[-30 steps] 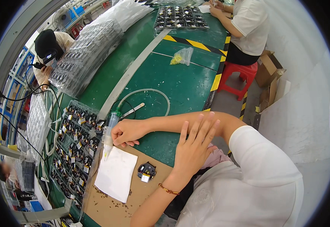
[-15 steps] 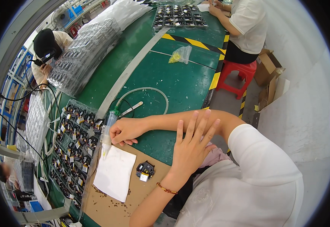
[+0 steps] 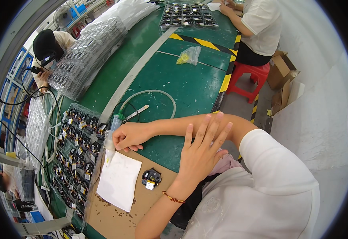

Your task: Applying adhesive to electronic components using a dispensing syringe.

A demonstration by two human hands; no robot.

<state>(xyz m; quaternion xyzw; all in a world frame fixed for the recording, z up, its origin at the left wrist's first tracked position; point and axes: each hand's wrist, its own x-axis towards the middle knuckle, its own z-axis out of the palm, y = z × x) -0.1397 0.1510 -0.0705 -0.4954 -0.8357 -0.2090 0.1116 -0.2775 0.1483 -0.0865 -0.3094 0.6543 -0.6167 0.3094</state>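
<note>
My right hand (image 3: 130,136) is curled at the lower barrel of a clear dispensing syringe (image 3: 115,122), which has a green top and a thin hose. The syringe's pale tip reaches down over a white paper sheet (image 3: 119,181). My left hand (image 3: 201,153), with a beaded bracelet at the wrist, is held up with its fingers spread and holds nothing. Its fingertips overlap my right forearm; whether they touch it I cannot tell. A round black part (image 3: 151,178) with a white-and-yellow label lies beside the paper on a brown board (image 3: 116,217).
Left of the board is a clear tray (image 3: 74,151) of similar black parts. A white stick (image 3: 138,112) lies by the hose, and farther off a bag (image 3: 190,55) holds yellow bits. Stacked trays (image 3: 88,55) stand far left. A co-worker sits on a red stool (image 3: 247,77).
The view has shifted slightly, moving the table things a little left. My right hand stays at the syringe and my left hand stays raised and spread.
</note>
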